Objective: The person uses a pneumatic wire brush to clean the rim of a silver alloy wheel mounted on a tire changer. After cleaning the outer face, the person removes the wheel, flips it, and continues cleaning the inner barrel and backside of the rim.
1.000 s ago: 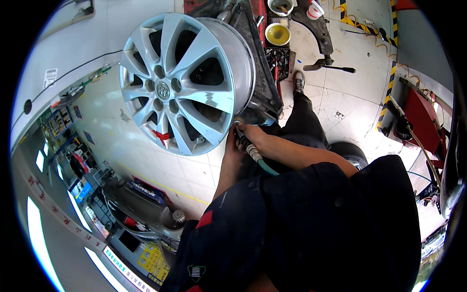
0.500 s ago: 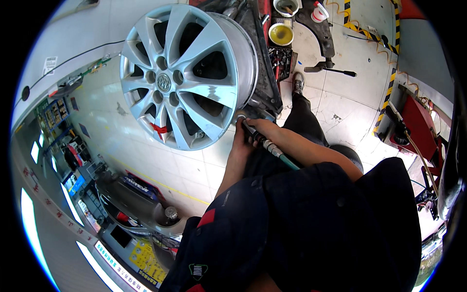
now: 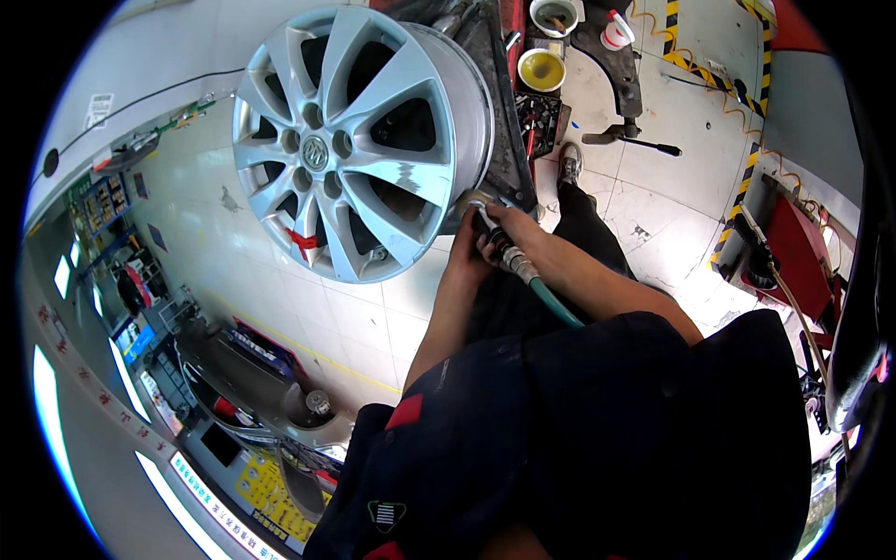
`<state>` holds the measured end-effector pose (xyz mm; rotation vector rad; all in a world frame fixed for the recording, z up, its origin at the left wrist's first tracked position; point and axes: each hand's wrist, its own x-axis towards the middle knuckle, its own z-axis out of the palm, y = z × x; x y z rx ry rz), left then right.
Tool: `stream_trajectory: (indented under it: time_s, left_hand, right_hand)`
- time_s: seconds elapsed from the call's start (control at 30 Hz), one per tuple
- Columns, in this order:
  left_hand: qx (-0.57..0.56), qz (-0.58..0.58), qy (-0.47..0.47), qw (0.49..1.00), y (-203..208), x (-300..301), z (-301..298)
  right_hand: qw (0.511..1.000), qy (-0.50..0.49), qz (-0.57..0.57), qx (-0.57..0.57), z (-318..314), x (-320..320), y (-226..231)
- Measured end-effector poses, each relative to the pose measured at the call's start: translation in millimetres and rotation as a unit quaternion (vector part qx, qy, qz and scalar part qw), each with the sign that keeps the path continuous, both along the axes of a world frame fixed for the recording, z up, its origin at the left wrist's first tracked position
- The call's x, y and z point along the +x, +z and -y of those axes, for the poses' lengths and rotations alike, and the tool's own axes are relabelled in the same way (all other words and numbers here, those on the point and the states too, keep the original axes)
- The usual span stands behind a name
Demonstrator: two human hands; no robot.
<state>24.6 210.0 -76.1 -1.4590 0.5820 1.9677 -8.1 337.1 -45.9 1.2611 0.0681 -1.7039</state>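
Note:
Both my hands are closed round a slim air-powered grinder (image 3: 501, 240) with a round head and a metal hose coupling. My left hand (image 3: 471, 250) wraps its front part from the left, and my right hand (image 3: 515, 227) grips it from the right. A green air hose (image 3: 557, 306) runs back from it under my right forearm. The round head is at the lower right edge of a silver alloy wheel (image 3: 373, 171); I cannot tell if they touch. One spoke carries a scuffed grey patch (image 3: 409, 177). A red strip (image 3: 301, 243) is wrapped on another spoke.
Behind the wheel stands a dark machine frame (image 3: 511, 140) with a tray of small tools (image 3: 536, 119). Two bowls, one with yellowish liquid (image 3: 541, 70), and a white-and-red bottle (image 3: 616, 34) are beyond. A pedal (image 3: 607, 136) sticks out over the floor. A car (image 3: 247, 378) is at lower left.
The grinder has turned so that more of its round head shows, and it has shifted slightly up and right with both hands. The wheel stays in place.

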Motion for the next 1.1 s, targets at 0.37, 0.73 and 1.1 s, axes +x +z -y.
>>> stream_trajectory:
  time_s: [0.37, 0.73, 1.1]
  left_hand:
    - [-0.014, -0.009, 0.018, 1.0, 8.0, 12.4, 18.1]
    - [0.026, -0.026, 0.078, 0.996, 3.3, 18.1, 50.0]
    - [0.042, -0.054, 0.093, 0.993, 14.1, 15.3, 49.7]
  right_hand:
    - [0.998, 0.056, -0.024, -0.011, 18.6, 1.1, 5.1]
    - [0.996, 0.05, -0.021, 0.064, 50.0, -5.8, 25.5]
    - [0.99, -0.002, 0.054, 0.128, 56.6, -19.1, 46.8]
